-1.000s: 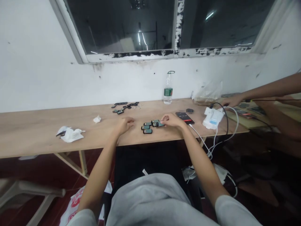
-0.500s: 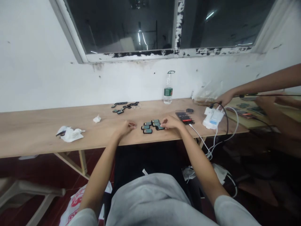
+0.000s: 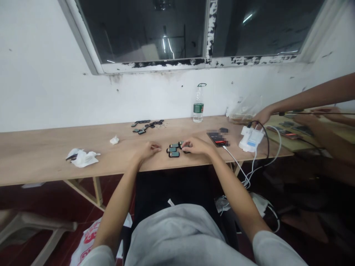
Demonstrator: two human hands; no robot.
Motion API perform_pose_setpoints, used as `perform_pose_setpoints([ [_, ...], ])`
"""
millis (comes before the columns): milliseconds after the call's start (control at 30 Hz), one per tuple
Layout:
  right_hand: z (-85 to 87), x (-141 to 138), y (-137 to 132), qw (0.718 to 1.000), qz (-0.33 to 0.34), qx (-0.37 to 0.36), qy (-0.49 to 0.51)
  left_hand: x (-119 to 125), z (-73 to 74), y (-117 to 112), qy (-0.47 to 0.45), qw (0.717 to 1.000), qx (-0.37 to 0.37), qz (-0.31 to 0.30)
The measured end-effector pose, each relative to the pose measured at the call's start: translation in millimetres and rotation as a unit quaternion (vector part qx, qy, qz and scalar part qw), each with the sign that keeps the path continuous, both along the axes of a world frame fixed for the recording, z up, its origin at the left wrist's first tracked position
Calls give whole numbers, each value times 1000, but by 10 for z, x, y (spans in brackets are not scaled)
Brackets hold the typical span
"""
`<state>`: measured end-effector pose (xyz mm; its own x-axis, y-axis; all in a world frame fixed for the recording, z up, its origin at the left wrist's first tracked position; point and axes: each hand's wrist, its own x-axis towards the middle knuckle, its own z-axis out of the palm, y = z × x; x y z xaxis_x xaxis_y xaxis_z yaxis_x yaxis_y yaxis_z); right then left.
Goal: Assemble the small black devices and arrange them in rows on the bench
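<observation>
Several small flat black-rimmed pieces with grey-green faces [image 3: 174, 154] lie grouped on the wooden table in front of me. My right hand [image 3: 195, 145] is over the right side of this group, its fingers bent and drawn together at the pieces, covering part of them. Whether its fingertips grip one is hidden. To the left of the group, my left hand [image 3: 149, 149] rests on the tabletop, apart from the pieces. Its fingers are curled together, and anything within them is too small to make out.
Further back lie more dark pieces [image 3: 144, 126]. A water bottle [image 3: 198, 107] stands by the wall. Crumpled tissues [image 3: 84, 158] are at left. To the right are a phone [image 3: 217, 138], a white power strip [image 3: 251, 139] with cables, and another person's hand [image 3: 263, 115].
My right hand has shifted slightly left, now covering more of the right-hand pieces. My left hand has hardly moved. The other person's hand has moved slightly.
</observation>
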<state>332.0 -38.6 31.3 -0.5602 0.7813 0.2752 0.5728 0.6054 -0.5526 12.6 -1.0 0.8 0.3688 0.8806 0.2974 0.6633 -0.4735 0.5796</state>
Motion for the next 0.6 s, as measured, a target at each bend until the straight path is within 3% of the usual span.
perform_pose_setpoints([
  [167, -35, -208, -56, 995, 85, 54, -26, -3, 50, -17, 8, 1000, -11, 1],
  [400, -122, -265, -12, 991, 85, 74, -66, 77, 236, -169, 55, 996, 67, -13],
  [600, -93, -300, -75, 993, 64, 62, -76, 352, 404, -451, 106, 986, 55, -119],
])
